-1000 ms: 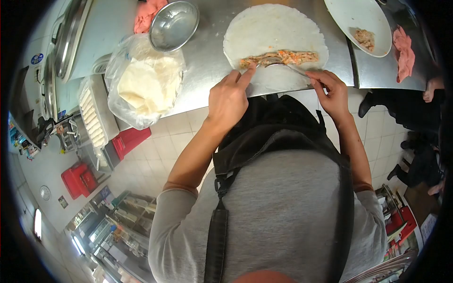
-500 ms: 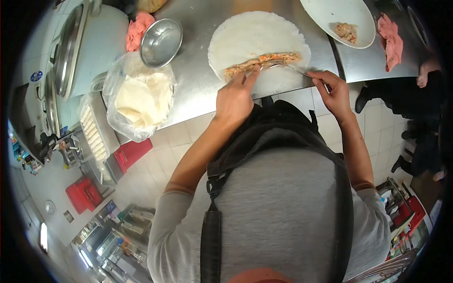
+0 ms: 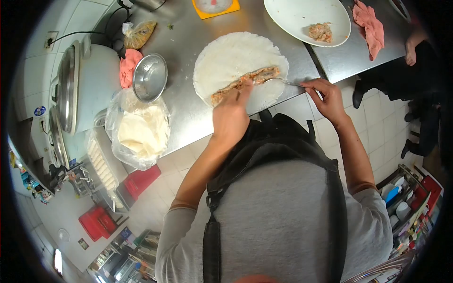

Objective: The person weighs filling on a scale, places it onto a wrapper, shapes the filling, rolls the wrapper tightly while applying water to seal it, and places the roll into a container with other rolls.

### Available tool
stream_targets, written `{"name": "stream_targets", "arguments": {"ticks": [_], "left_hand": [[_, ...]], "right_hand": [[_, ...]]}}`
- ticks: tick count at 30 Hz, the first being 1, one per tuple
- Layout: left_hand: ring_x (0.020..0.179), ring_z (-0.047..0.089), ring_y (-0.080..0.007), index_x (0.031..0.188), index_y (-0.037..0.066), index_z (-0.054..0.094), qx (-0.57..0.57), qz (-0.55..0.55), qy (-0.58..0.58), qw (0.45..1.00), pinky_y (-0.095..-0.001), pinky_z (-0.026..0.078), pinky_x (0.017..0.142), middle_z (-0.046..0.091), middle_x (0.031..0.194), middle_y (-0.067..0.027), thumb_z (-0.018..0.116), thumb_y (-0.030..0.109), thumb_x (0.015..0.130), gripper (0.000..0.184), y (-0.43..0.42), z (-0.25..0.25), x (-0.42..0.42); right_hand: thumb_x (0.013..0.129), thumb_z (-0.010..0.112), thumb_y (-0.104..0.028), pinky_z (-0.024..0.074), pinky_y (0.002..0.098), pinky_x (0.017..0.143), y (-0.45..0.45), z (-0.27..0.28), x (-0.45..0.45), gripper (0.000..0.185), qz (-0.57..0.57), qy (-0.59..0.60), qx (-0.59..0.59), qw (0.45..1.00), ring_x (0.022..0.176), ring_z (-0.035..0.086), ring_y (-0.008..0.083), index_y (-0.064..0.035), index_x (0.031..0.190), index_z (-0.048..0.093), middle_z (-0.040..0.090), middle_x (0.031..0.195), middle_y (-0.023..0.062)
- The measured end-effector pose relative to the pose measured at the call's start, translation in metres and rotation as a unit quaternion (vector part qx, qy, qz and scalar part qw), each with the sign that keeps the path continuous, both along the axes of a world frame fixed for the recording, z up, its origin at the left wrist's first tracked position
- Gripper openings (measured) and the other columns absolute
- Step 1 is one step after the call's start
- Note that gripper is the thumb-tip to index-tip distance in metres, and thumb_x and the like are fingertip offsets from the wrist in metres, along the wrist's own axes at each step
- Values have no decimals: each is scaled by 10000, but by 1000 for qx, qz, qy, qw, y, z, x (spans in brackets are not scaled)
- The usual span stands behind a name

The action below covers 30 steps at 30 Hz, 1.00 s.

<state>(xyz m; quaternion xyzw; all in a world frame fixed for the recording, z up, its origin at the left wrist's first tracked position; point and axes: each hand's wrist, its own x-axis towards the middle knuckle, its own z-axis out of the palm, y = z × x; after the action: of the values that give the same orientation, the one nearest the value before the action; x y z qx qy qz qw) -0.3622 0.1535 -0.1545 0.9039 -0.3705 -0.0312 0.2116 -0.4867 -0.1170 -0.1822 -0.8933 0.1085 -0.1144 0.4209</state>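
A round, thin white wrapper (image 3: 231, 56) lies flat on the steel table near its front edge. Across its lower half runs a slanting strip of orange-flecked minced filling (image 3: 257, 75). My left hand (image 3: 231, 118) is over the near left part of the wrapper. Its index finger stretches out to the filling's middle, and the hand holds nothing I can see; it is slightly blurred. In my right hand (image 3: 328, 99) is the handle of a metal spoon (image 3: 292, 84), pinched between thumb and fingers. The spoon's head lies against the filling, close to my left fingertip.
At the left are a metal bowl (image 3: 150, 78), a plastic bag of pale wrappers (image 3: 144, 132) and a pink cloth (image 3: 128, 68). A white plate (image 3: 288, 23) holding more filling (image 3: 321, 32) stands at upper right, beside another pink cloth (image 3: 370, 28). Another person's hand (image 3: 411, 52) is far right.
The view has shifted, bringing a yellow scale into sight at the top. My left finger still touches the filling's middle. The spoon stays in my right hand, its head against the filling.
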Motion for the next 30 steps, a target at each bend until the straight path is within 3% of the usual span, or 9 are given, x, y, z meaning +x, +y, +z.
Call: {"name": "stream_targets", "arguments": {"ticks": [5,6,8,11,16,21,23,24,30], "left_hand": [[795,681,-388,1354,88,658,-68,0,-44,997,-464,569,694,682,987,-176,556,-121,774,624,5,10,8],[820,693,-367,1428,91,591,-5,16,-16,1000,-439,580,672,675,1036,-174,588,-122,732,728,13,12,12],[823,692,-364,1431,86,587,14,24,-21,999,-440,580,676,674,1029,-175,588,-121,731,730,14,2,11],[900,692,-398,1480,92,541,-18,9,-44,999,-476,575,738,673,1087,-202,571,-124,774,739,6,-9,-3],[961,690,-431,1468,71,542,5,19,18,1000,-483,579,795,650,1177,-260,540,-137,783,715,2,2,-5],[976,686,-442,1454,56,552,1,-7,13,1000,-483,577,826,649,1204,-266,548,-146,762,721,-15,-7,-8],[979,686,-445,1434,56,576,-11,-15,15,1000,-481,574,831,658,1195,-264,546,-158,746,721,-13,2,-7],[835,674,-383,1473,74,539,-35,-27,-51,998,-459,571,705,630,996,-180,584,-145,718,787,-6,-1,-1],[833,680,-377,1430,54,580,8,37,-21,999,-444,575,704,651,1020,-180,575,-145,731,726,35,4,13]], "right_hand": [[905,729,-89,542,360,718,-5,2,-6,166,-19,23,0,1000,799,694,270,-118,1058,785,736,899,87],[902,731,-88,542,361,713,-3,0,-4,163,7,-7,1,1000,791,691,277,-119,1053,784,731,892,91],[897,734,-87,542,365,688,7,-7,0,162,45,-75,-35,996,777,683,296,-124,1047,780,717,875,97],[894,734,-89,541,370,673,18,-3,7,169,21,-60,-119,991,782,685,301,-127,1052,779,708,865,93],[905,728,-52,553,372,721,11,2,-2,198,14,-41,-60,997,823,692,292,-110,1085,785,724,895,106],[906,725,-86,545,385,695,-4,-1,-4,188,-9,-46,-97,994,795,686,297,-144,1074,785,716,876,84],[908,722,-82,548,386,702,-9,5,-7,182,-21,-26,-91,995,800,687,299,-138,1070,786,720,881,87],[907,723,-81,550,386,708,-10,8,-9,176,-23,-21,-73,997,804,688,302,-133,1062,787,724,887,91],[904,726,-85,557,389,722,15,-4,-6,180,21,-65,-27,997,820,693,311,-133,1068,783,734,921,100]]}}
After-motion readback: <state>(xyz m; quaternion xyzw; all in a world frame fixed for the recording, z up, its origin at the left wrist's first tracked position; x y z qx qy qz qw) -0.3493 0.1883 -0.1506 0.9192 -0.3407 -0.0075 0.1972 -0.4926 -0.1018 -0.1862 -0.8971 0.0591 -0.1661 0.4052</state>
